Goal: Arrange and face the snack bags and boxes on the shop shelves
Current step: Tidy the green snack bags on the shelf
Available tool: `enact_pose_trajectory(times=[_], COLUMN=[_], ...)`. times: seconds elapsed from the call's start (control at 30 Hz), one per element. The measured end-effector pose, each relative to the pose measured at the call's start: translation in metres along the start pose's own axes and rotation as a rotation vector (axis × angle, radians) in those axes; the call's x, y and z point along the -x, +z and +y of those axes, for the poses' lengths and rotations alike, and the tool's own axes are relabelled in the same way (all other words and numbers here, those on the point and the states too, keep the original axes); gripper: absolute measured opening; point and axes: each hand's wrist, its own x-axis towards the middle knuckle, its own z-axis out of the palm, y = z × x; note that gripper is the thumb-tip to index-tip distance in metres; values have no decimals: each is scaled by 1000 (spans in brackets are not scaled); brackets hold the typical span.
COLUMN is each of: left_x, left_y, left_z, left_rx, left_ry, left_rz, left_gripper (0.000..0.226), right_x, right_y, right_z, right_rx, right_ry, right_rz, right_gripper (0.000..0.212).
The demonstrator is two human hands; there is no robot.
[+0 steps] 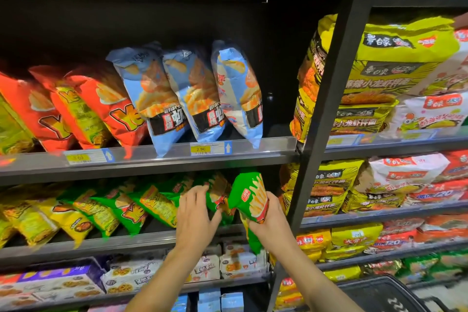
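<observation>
The green bag (250, 195) is pinched at its lower half by the right hand (269, 221), thumb across the printed front and fingers curled behind, so that the film is creased at the waist. The bag is held upright and slightly tilted, in the air just in front of the right end of the middle shelf (126, 244), close beside the post (326, 109). The left hand (196, 210) is spread, thumb set wide, with its fingertips laid on the end bag of the row (141, 205) of green and yellow bags. Whether that bag is pinched or only pressed aside cannot be told, since the fingertips are blurred against the print. The held bag is judged to be meant for the right end of the row, next to the post.

The bag is judged light, puffed with air, soft and slippery in its film, with brittle contents that can be crushed by a hard squeeze. It is best taken by the sealed top or bottom seam, or cradled at the sides, and set down on its base with the front turned outward.

Above, blue bags (192, 99) are leant to the left on their own shelf. Below, boxes (235, 263) are stacked. To the right of the post, noodle packs (379, 71) are piled.
</observation>
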Motion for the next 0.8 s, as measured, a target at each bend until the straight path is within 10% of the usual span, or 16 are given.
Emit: enact_pose_trajectory(times=[0.2, 0.8], left_x=[-23, -32], left_y=[4, 25], left_z=[-20, -67], left_rx=[-436, -532], left_ry=[109, 142], left_rz=[-53, -51], left_gripper=[77, 70], right_x=[-27, -92], right_y=[11, 53], right_z=[0, 26], right_rx=[-49, 73], right_ry=[14, 183], right_rz=[-3, 27], right_gripper=[78, 26])
